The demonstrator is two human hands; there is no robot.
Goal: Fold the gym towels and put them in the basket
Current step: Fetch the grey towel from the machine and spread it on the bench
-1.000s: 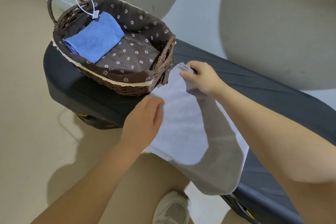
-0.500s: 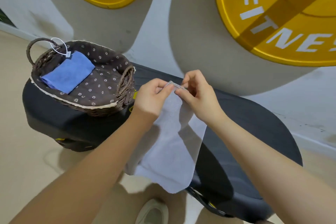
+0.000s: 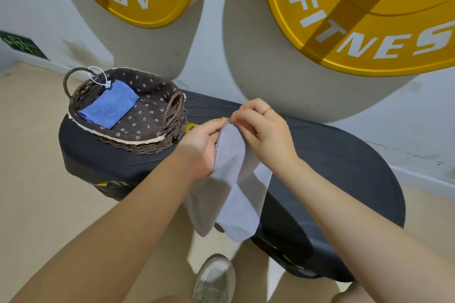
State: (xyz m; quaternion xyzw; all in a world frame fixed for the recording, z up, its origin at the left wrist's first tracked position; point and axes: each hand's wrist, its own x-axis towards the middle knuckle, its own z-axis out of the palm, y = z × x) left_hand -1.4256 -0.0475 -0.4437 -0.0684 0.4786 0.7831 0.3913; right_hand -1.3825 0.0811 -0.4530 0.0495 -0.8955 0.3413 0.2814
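A light grey towel [image 3: 234,194] hangs in front of me over the black padded bench [image 3: 344,179]. My left hand [image 3: 200,147] and my right hand [image 3: 264,133] pinch its top corners together, side by side, so the cloth drapes doubled below them. A brown wicker basket [image 3: 145,141] with a dotted brown lining stands on the bench's left end. A folded blue towel [image 3: 110,106] lies in the basket's left half.
Two large yellow weight plates [image 3: 357,19] lean on the white wall behind the bench. Beige floor lies to the left and below. My white shoe [image 3: 214,278] shows under the hanging towel.
My left hand came up from the towel's side to meet the right hand at the top corner. The towel went from spread wide to hanging doubled. My view tilted up toward the wall.
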